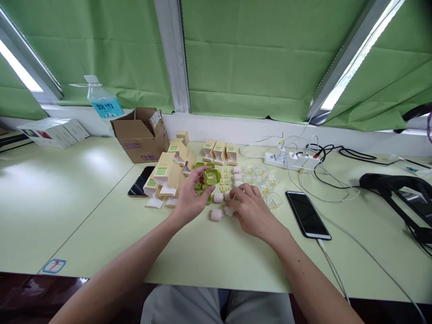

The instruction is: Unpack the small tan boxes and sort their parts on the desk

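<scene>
My left hand (193,194) grips a small green plastic tray (212,177) between thumb and fingers, its hollow side facing me. More green trays lie behind and under that hand. My right hand (250,208) reaches down at the table with its fingers bent round a small whitish piece (229,210). Just left of it sit small pale pink cylinders (216,215), and others stand in a column behind. Small yellow pieces (224,177) lie in rows between the hands. Clear plastic covers (265,173) are grouped beyond my right hand.
Open cream cartons (168,172) stand left of my left hand, near a brown cardboard box (141,135) and a bottle (103,101). One phone (139,182) lies by the cartons; another phone (308,214) with a cable lies at right. A power strip (292,160) and loose cables lie behind.
</scene>
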Motion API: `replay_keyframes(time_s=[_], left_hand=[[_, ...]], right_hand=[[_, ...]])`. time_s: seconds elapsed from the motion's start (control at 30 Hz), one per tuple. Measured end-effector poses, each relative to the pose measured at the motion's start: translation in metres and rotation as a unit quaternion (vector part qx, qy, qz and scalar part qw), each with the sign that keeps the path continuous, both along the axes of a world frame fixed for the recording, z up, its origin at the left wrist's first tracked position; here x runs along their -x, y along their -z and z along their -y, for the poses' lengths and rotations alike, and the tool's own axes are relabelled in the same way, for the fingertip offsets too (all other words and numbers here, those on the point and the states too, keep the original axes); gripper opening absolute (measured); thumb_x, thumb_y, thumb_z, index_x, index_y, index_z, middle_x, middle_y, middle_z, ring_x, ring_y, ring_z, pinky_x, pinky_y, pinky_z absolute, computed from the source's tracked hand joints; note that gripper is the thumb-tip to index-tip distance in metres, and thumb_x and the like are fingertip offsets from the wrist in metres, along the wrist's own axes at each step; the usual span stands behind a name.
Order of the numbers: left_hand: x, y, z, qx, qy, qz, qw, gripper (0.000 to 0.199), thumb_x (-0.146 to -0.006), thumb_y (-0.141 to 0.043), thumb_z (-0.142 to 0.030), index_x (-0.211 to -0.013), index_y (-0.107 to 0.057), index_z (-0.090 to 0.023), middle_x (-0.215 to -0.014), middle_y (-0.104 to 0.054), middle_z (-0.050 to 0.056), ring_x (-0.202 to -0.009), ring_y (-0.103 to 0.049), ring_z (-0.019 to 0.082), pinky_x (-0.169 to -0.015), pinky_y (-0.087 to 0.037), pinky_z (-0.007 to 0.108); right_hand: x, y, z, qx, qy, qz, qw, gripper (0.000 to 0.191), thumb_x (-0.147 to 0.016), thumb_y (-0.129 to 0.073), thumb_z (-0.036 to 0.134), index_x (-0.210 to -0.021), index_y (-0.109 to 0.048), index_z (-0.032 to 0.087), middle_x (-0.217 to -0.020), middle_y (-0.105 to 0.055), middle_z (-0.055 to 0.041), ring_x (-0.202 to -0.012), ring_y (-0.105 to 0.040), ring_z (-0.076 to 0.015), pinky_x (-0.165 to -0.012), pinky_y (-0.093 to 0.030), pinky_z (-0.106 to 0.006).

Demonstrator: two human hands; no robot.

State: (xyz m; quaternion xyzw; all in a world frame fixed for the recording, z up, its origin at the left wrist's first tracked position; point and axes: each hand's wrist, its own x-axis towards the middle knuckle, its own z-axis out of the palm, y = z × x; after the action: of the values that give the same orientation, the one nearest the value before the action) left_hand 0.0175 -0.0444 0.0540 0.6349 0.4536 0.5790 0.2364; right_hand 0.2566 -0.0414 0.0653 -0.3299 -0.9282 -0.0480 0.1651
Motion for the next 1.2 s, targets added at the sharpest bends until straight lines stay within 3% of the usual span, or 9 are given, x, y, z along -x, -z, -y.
replay_keyframes(time_s=[0.17, 0.4, 0.63, 0.8, 0.97, 1.03, 1.1, 1.2], left_hand=[[0.0, 0.0, 0.0, -0.011, -0.006, -0.008, 1.0, 0.048, -0.094, -0.075, -0.03, -0.14, -0.062, -0.026, -0.126, -0.071, 0.009, -0.112, -0.069, 0.023, -0.097, -0.058, 0.037], [-0.001, -0.002, 0.002, -0.009, -0.014, -0.019, 1.0, 0.047, -0.094, -0.075, -0.029, -0.139, -0.063, -0.026, -0.123, -0.071, 0.008, -0.106, -0.067, 0.022, -0.097, -0.057, 0.037], [-0.003, -0.001, 0.001, -0.008, -0.018, -0.016, 1.0, 0.047, -0.092, -0.075, -0.029, -0.138, -0.064, -0.027, -0.123, -0.071, 0.008, -0.108, -0.068, 0.023, -0.096, -0.057, 0.037], [-0.003, 0.0, 0.001, -0.016, -0.02, -0.019, 0.999, 0.047, -0.093, -0.075, -0.028, -0.138, -0.064, -0.027, -0.125, -0.07, 0.008, -0.109, -0.067, 0.023, -0.098, -0.057, 0.037], [-0.004, 0.0, 0.002, -0.009, -0.01, -0.018, 1.0, 0.046, -0.094, -0.074, -0.028, -0.138, -0.063, -0.027, -0.123, -0.07, 0.008, -0.108, -0.067, 0.022, -0.1, -0.057, 0.039], [-0.004, -0.001, 0.002, -0.005, -0.006, -0.016, 1.0, 0.047, -0.094, -0.074, -0.029, -0.139, -0.063, -0.027, -0.122, -0.07, 0.008, -0.109, -0.068, 0.023, -0.1, -0.058, 0.039], [-0.004, -0.001, 0.002, -0.002, 0.003, -0.013, 1.0, 0.047, -0.094, -0.073, -0.029, -0.14, -0.061, -0.026, -0.123, -0.07, 0.008, -0.111, -0.068, 0.023, -0.1, -0.058, 0.039], [-0.004, -0.001, 0.003, -0.009, 0.013, -0.026, 1.0, 0.047, -0.096, -0.072, -0.027, -0.141, -0.06, -0.026, -0.125, -0.071, 0.009, -0.113, -0.069, 0.024, -0.1, -0.058, 0.039]], right_hand=[[0.001, -0.006, 0.005, -0.017, 0.017, 0.013, 1.0, 0.019, -0.082, -0.082, 0.012, -0.098, -0.078, 0.021, -0.119, -0.069, -0.0132, -0.115, -0.05, -0.0349, -0.094, -0.041, -0.049], [-0.002, -0.01, 0.009, -0.006, 0.018, 0.017, 1.0, 0.03, -0.079, -0.086, 0.018, -0.108, -0.077, 0.02, -0.12, -0.067, -0.0137, -0.116, -0.05, -0.0359, -0.095, -0.042, -0.051], [0.021, -0.002, 0.016, 0.0, 0.006, -0.023, 1.0, 0.04, -0.088, -0.087, 0.046, -0.116, -0.075, 0.019, -0.121, -0.068, -0.0144, -0.115, -0.051, -0.0363, -0.093, -0.042, -0.052], [0.036, 0.009, 0.015, -0.012, 0.002, -0.017, 1.0, 0.014, -0.092, -0.081, 0.03, -0.099, -0.075, 0.019, -0.119, -0.07, -0.0134, -0.114, -0.051, -0.034, -0.089, -0.041, -0.049], [0.03, 0.01, 0.011, -0.006, 0.008, -0.02, 1.0, 0.012, -0.093, -0.077, 0.029, -0.1, -0.076, 0.019, -0.113, -0.069, -0.0129, -0.112, -0.051, -0.0331, -0.089, -0.039, -0.048], [0.026, 0.008, 0.011, 0.007, 0.003, -0.026, 1.0, 0.02, -0.091, -0.079, 0.031, -0.108, -0.076, 0.019, -0.114, -0.069, -0.0125, -0.111, -0.051, -0.0332, -0.088, -0.039, -0.047], [0.022, 0.004, 0.012, 0.01, -0.002, -0.06, 0.998, 0.03, -0.091, -0.08, 0.035, -0.118, -0.076, 0.021, -0.117, -0.069, -0.0121, -0.111, -0.052, -0.0334, -0.088, -0.04, -0.048], [0.017, -0.002, 0.011, -0.038, 0.004, -0.187, 0.982, 0.017, -0.098, -0.073, 0.031, -0.112, -0.077, 0.024, -0.111, -0.07, -0.0108, -0.108, -0.054, -0.0316, -0.088, -0.041, -0.048]])
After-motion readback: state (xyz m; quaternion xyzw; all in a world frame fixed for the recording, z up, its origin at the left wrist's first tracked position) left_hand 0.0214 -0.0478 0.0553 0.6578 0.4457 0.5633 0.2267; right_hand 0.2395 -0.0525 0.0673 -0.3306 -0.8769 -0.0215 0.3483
